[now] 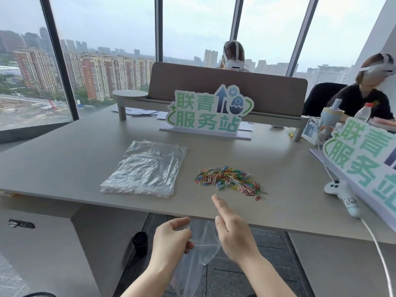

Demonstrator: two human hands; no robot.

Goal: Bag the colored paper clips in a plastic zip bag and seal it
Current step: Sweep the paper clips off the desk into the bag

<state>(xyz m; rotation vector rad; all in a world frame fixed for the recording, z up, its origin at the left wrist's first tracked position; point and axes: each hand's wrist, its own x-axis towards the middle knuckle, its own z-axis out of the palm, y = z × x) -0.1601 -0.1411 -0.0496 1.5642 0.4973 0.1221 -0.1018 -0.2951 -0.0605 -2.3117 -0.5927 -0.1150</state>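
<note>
We note the colored paper clips point(230, 180) lying in a loose heap on the grey tabletop point(85, 155), right of centre and near its front edge, none bagged yet. To their left, well apart, lies a flat stack of clear zip bags point(145, 168), crinkled, its zip ends toward us. Below the front edge we see one more clear plastic zip bag point(201, 247) held in the air between our two hands. Our left hand point(171, 236) has its grip closed on the bag's upper edge, thumb and fingers curled and pinching the film. Our right hand point(233, 232) is flat, fingers straight and together, pointing toward the clips; whether it touches the bag we cannot tell. Behind the clips stands a green-lettered sign point(209, 110); a second sign point(364, 159) and a white controller point(340, 192) sit at the right.
</note>
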